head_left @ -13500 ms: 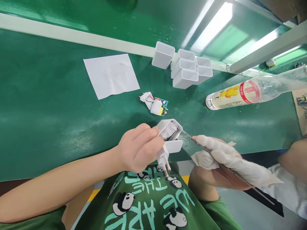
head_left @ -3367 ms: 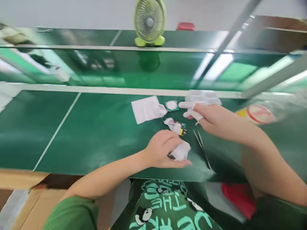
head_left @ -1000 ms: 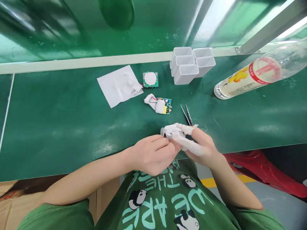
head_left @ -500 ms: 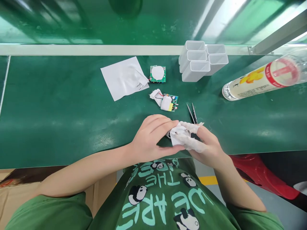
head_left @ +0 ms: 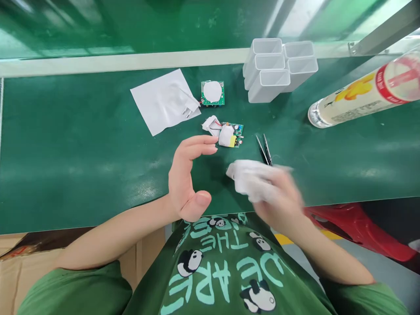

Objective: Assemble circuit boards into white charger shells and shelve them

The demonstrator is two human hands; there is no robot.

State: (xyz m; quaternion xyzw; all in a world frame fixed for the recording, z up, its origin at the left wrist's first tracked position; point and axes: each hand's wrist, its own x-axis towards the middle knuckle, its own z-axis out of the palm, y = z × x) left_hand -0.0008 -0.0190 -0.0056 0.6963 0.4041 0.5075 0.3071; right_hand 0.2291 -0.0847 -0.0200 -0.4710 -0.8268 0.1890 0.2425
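Note:
My left hand (head_left: 190,181) is open, its fingers curved and the thumb apart, holding nothing just above the table. My right hand (head_left: 278,194), blurred by motion, has white coverings on its fingers and grips a small white plug casing (head_left: 235,173); its metal pins are hard to make out now. Just beyond my left fingertips lies a small circuit board (head_left: 229,135) with a yellow part, wired to a white piece (head_left: 211,126). Tweezers (head_left: 265,150) rest behind my right hand, their points facing away from me.
Farther back, a green circuit board (head_left: 213,92) with a white round cover is beside a white plug (head_left: 191,106) on a white sheet (head_left: 157,98). Several clear plastic bins (head_left: 269,89) stand near the rail (head_left: 131,61). A bottle (head_left: 357,96) is at the right.
My left hand has let go of the white plug casing and drawn back to the left, opening. The casing stays in my right hand, which is moving. The view has shifted slightly.

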